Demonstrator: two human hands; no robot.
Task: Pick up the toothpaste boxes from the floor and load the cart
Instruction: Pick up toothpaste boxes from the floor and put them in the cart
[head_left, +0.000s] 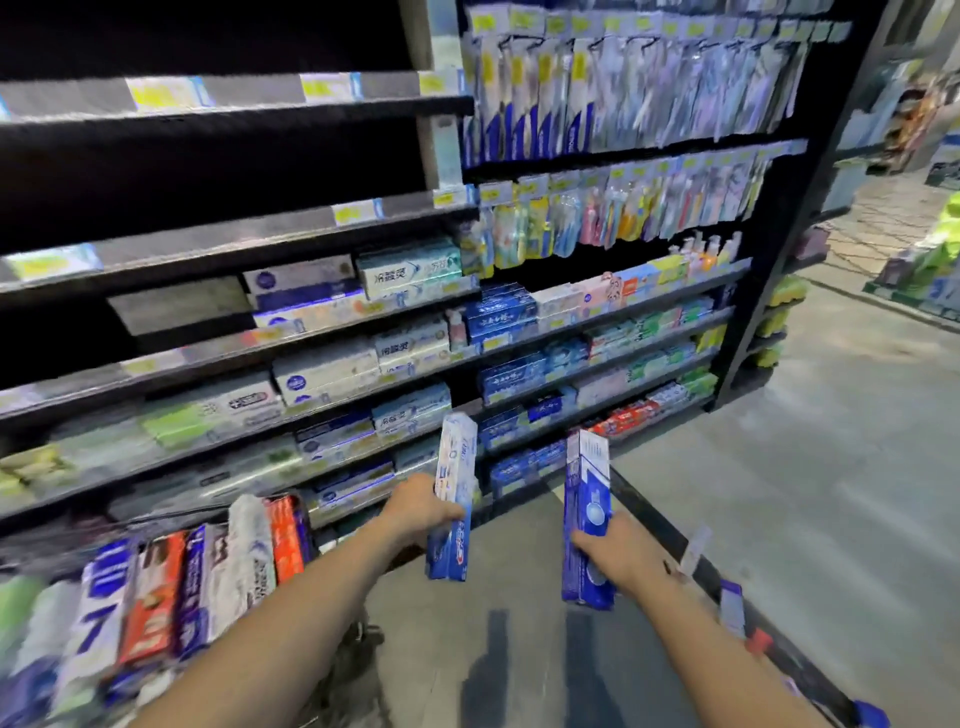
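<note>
Head camera looks down a shop aisle, and far left sits the cart (156, 597), already packed with toothpaste boxes stood on end side by side: blue, red, white. Standing them upright looks like a way to fit more in, though that is my reading. Above and behind runs the shelf unit (363, 332), its rows stocked with more boxed toothpaste, and toothbrush packs (623, 88) hanging higher up to the right.

Moving to centre: the left hand (421, 506) is out in front, its grip wrapped round the middle of a blue-and-white toothpaste box (453, 493), held nearly upright, well off the floor and just right of the cart's load. Holding it at the middle keeps the long box balanced.

Further right, the right hand (618, 553) grips a darker blue toothpaste box (587, 514) the same way, fingers curled round its lower half, box upright and tilted slightly. The two boxes are apart, one per hand.

Below them is the bare grey floor (519, 649), with no boxes on it that I can make out. Both boxes look ready to swing left into the cart. The view is blurred, so finer print is unreadable.
</note>
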